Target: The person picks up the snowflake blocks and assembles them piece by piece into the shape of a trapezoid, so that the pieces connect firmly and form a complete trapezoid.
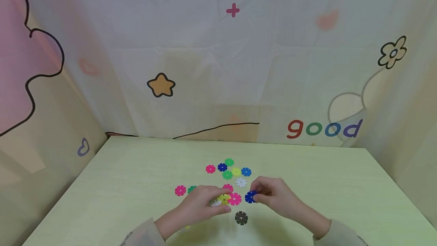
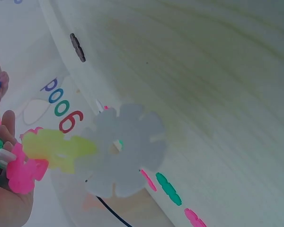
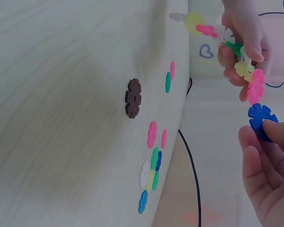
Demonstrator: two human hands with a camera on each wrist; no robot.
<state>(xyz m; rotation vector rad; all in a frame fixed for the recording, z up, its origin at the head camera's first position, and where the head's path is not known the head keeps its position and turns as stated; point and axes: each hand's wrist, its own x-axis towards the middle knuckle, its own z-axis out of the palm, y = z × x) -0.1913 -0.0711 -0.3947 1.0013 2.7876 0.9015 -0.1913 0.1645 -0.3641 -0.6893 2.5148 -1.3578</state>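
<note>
My left hand [image 1: 205, 202] grips a chain of notched plastic discs slotted together, in white, yellow, pink and green. A large white disc [image 2: 132, 151] ends the chain close to the left wrist camera, with a yellow disc [image 2: 57, 146] joined to it. At the other end, a pink disc [image 3: 256, 86] sticks out past the left fingertips toward the right hand. My right hand [image 1: 278, 196] pinches a dark blue notched disc [image 3: 261, 118] between thumb and fingers. The blue disc faces the pink one across a small gap in the head view. The left palm hides part of the chain's middle.
A brown disc [image 1: 241, 218] lies on the pale wooden table [image 1: 129, 174], nearer me than the hands. Several loose discs lie beyond, among them a white disc [image 1: 241, 182] and a light blue disc [image 1: 246, 172]. A pink disc [image 1: 180, 190] lies to the left. Printed curtains [image 1: 205, 117] surround the table.
</note>
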